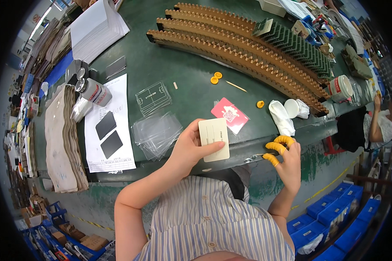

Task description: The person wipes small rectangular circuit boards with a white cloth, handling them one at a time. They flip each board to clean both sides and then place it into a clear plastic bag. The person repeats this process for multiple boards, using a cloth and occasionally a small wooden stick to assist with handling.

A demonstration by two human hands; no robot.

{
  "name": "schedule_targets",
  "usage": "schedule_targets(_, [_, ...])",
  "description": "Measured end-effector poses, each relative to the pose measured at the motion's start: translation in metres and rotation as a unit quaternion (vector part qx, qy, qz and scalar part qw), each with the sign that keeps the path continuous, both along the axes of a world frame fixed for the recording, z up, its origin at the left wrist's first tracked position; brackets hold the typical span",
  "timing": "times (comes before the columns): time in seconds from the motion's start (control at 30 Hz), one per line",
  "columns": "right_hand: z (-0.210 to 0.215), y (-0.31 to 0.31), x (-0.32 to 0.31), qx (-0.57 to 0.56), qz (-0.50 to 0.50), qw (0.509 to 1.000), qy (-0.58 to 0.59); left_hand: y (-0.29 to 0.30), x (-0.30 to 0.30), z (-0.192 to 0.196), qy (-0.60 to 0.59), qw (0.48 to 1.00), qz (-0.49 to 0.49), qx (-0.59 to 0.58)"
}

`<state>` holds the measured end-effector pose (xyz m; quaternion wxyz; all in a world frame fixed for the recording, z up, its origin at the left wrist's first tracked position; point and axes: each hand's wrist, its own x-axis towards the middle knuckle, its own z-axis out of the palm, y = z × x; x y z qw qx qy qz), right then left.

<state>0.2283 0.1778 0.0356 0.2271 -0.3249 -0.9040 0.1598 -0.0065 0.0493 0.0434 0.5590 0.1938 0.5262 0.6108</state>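
Observation:
A cream card (214, 145) with printed lines is gripped by my left hand (187, 148), thumb across its lower part, above the table's near edge. To the right, my right hand (286, 163) wears yellow finger cots and pinches a thin stick that looks like a toothpick, mostly hidden by the fingers. Just beyond the cream card lies a pink card (226, 112) with a white pattern, partly on a clear sleeve. Left of it are a stack of clear sleeves (157, 132) and dark green cards with white lines (153, 98). A crumpled white cloth (282, 118) lies past my right hand.
Long brown slotted racks (231, 56) cross the far side, one holding several green cards (298, 45). Loose yellow finger cots (214, 80) and a wooden stick (236, 86) lie mid-table. A pump bottle (96, 92) and paper sheet (113, 150) sit left. Another person (381, 119) is at far right.

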Motion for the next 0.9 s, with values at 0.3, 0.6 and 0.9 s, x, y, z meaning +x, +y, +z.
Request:
schedule_targets(0.3, [-0.016,0.003,0.001,0.006,0.025,1.000,-0.004,-0.001,0.002,0.004,0.002,1.000,-0.001,-0.011])
schedule_targets(0.6, [-0.024,0.014,-0.010,0.055,0.014,0.995,0.087,0.000,0.006,0.008,-0.023,1.000,-0.011,-0.008])
schedule_targets(0.9, [-0.031,0.033,-0.047,0.114,-0.106,0.986,0.064,-0.015,-0.001,-0.003,0.534,0.807,0.050,0.248])
